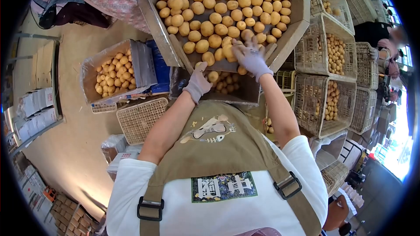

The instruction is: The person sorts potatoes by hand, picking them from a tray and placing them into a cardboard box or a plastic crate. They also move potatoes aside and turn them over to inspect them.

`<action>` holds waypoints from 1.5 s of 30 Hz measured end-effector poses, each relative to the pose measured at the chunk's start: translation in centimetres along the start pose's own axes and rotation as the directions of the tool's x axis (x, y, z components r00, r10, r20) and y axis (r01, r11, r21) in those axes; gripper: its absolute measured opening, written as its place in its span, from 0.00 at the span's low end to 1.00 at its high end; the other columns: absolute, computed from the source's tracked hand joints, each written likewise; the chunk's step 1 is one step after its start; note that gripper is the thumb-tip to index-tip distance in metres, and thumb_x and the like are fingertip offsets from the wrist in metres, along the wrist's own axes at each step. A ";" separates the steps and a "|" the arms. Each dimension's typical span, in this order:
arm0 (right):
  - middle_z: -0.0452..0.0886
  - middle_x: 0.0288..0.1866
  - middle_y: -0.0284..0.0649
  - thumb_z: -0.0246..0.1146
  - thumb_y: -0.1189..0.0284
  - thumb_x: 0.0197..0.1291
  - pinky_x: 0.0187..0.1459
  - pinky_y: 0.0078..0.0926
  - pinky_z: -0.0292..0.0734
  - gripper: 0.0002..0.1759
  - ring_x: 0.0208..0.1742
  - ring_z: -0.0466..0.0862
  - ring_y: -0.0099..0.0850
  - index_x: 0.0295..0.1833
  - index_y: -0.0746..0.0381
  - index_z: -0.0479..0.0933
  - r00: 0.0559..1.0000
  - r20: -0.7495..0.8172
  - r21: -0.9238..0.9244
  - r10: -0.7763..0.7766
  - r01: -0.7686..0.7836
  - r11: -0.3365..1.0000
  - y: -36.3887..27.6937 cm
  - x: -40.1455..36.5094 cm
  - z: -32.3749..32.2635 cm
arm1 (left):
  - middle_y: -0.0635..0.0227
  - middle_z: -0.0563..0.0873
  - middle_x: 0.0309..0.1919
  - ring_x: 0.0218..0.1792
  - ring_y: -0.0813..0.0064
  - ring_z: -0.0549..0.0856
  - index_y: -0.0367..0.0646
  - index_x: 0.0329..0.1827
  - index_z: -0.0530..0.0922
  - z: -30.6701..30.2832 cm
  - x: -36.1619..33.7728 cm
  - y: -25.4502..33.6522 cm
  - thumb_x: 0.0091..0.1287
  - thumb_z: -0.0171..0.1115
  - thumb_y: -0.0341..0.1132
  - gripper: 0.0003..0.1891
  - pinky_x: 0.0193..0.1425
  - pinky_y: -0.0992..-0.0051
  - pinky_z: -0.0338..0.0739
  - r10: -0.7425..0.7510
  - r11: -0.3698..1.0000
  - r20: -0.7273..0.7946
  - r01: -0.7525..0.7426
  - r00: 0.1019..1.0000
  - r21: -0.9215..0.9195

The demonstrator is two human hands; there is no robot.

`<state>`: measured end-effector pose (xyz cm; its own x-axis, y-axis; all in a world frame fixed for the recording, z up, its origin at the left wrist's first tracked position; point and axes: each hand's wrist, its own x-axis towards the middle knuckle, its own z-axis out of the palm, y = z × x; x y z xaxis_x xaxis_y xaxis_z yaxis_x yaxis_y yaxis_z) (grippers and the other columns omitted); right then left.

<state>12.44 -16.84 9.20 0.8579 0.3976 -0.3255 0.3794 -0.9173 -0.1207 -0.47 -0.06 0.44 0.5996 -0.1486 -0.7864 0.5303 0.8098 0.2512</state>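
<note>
— Hundreds of small, round, matte yellow fruits on that grey sorting tray. What's left of it?
— A cardboard box with a grey flap, part full of them. A lattice basket lies below the tray's left corner.
— And the hands?
— Both are in knit gloves. The left hand is at the tray's near lip, fingers curled round one fruit, above a carton under that lip. The right hand lies splayed and loose on fruits there, gripping nothing. Mesh crates stand right of the tray.
</note>
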 end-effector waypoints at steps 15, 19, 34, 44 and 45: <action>0.53 0.83 0.53 0.57 0.43 0.60 0.79 0.63 0.35 0.41 0.82 0.46 0.61 0.77 0.46 0.66 0.992 0.114 0.352 -0.047 0.004 0.936 0.5 -2.3 -1.3 | 0.70 0.57 0.79 0.78 0.58 0.57 0.56 0.78 0.60 -0.7 2.3 0.5 0.60 0.58 0.74 0.48 0.76 0.37 0.58 -0.106 0.831 0.084 0.135 0.991 -0.539; 0.53 0.82 0.53 0.58 0.46 0.60 0.78 0.66 0.32 0.41 0.82 0.47 0.61 0.79 0.44 0.63 0.996 0.078 0.290 -0.046 0.022 0.957 0.4 -2.6 -0.5 | 0.67 0.63 0.77 0.76 0.55 0.62 0.58 0.78 0.61 -0.5 2.5 0.7 0.61 0.48 0.79 0.48 0.74 0.39 0.62 -0.091 0.884 0.137 0.143 0.986 -0.446; 0.55 0.82 0.53 0.59 0.49 0.61 0.79 0.63 0.34 0.39 0.82 0.48 0.61 0.78 0.44 0.63 0.996 0.075 0.229 -0.041 0.023 0.973 0.1 -2.9 -0.9 | 0.62 0.61 0.77 0.76 0.56 0.61 0.53 0.79 0.58 -0.2 1.4 0.8 0.59 0.56 0.77 0.52 0.73 0.38 0.62 -0.156 0.805 0.125 0.200 0.980 -0.558; 0.54 0.82 0.55 0.57 0.49 0.64 0.78 0.63 0.31 0.39 0.82 0.48 0.61 0.80 0.44 0.59 0.997 0.048 0.224 -0.055 0.043 0.974 0.2 -2.8 0.3 | 0.64 0.58 0.79 0.76 0.53 0.60 0.54 0.80 0.57 -0.1 1.3 0.5 0.61 0.53 0.76 0.50 0.74 0.39 0.62 -0.102 0.831 0.146 0.165 0.984 -0.532; 0.54 0.81 0.55 0.58 0.49 0.64 0.78 0.64 0.31 0.39 0.81 0.49 0.62 0.80 0.44 0.60 0.998 0.026 0.208 -0.058 0.051 0.977 0.3 -2.7 0.7 | 0.64 0.58 0.79 0.76 0.55 0.60 0.53 0.79 0.57 -0.2 1.0 0.3 0.62 0.53 0.76 0.49 0.74 0.40 0.61 -0.073 0.829 0.180 0.160 0.981 -0.535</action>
<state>9.98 -18.19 9.42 0.8251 0.4495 -0.3423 0.3425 -0.8798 -0.3296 0.21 0.11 -0.38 0.6572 -0.3071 -0.6884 0.2149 0.9517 -0.2194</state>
